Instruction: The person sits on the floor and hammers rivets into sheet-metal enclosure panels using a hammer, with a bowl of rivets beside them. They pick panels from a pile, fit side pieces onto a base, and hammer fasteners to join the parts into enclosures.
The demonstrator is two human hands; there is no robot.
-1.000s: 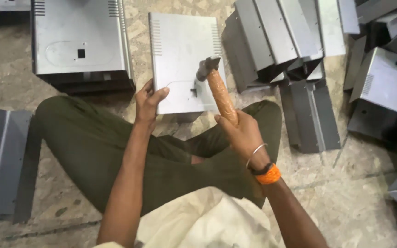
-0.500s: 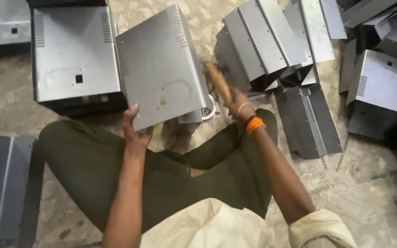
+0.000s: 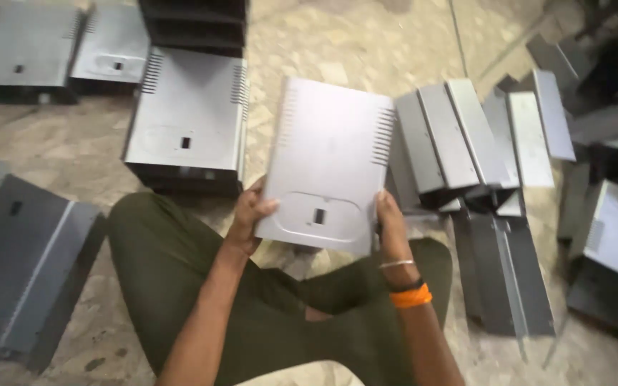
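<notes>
Leftmost, a dark metal panel (image 3: 23,264) lies on the floor (image 3: 73,154); next I see my left hand (image 3: 248,218) gripping the grey metal cover (image 3: 327,168) by its lower left edge; my right hand (image 3: 389,225) clasps its lower right edge; folded brackets (image 3: 459,146) lie beyond.

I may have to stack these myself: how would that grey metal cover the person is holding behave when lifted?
The metal cover looks stiff: it stays flat though the left hand and right hand hold only its near corners. It is probably light for its size, being thin sheet. Its smooth surface and thin edges could make the grip slippery or sharp.
</notes>
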